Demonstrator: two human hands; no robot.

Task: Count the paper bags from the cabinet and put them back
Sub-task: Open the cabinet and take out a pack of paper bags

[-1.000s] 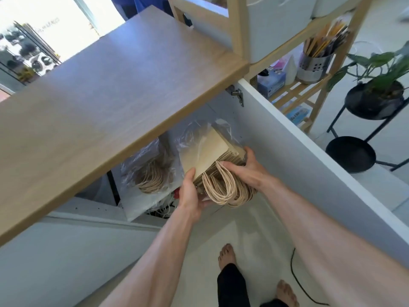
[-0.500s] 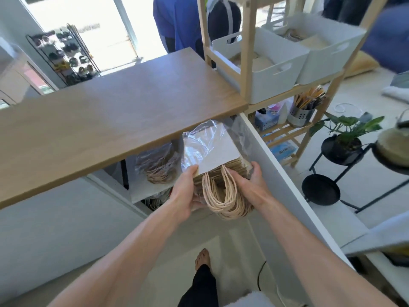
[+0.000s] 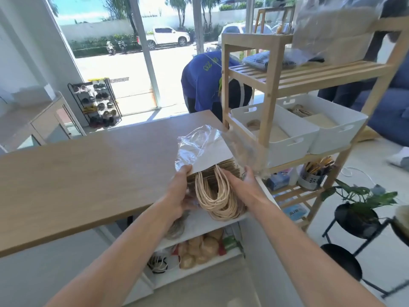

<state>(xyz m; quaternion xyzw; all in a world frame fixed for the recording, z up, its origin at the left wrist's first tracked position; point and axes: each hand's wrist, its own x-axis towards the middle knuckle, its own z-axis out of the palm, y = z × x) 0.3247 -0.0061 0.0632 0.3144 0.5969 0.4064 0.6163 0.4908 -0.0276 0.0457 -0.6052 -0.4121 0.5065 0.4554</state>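
A stack of brown paper bags (image 3: 212, 158) in a clear plastic wrap, with looped twine handles (image 3: 218, 202) hanging toward me, is held above the right end of the wooden countertop (image 3: 93, 173). My left hand (image 3: 179, 191) grips the stack's left side. On the right side my right hand (image 3: 245, 180) clasps it. Below, the open cabinet's white shelf (image 3: 205, 224) holds another wrapped bundle of bags (image 3: 176, 229), partly hidden by my left arm.
A wooden rack (image 3: 272, 89) with two white bins (image 3: 287, 138) stands right of the counter. A person in a blue shirt (image 3: 203, 83) bends behind it. A potted plant on a black stand (image 3: 358, 209) sits at right. The lower cabinet shelf holds packets (image 3: 199, 249).
Both hands have lifted the wrapped stack out of the cabinet and up to the level of the countertop. My view has risen from the cabinet interior to the room beyond.
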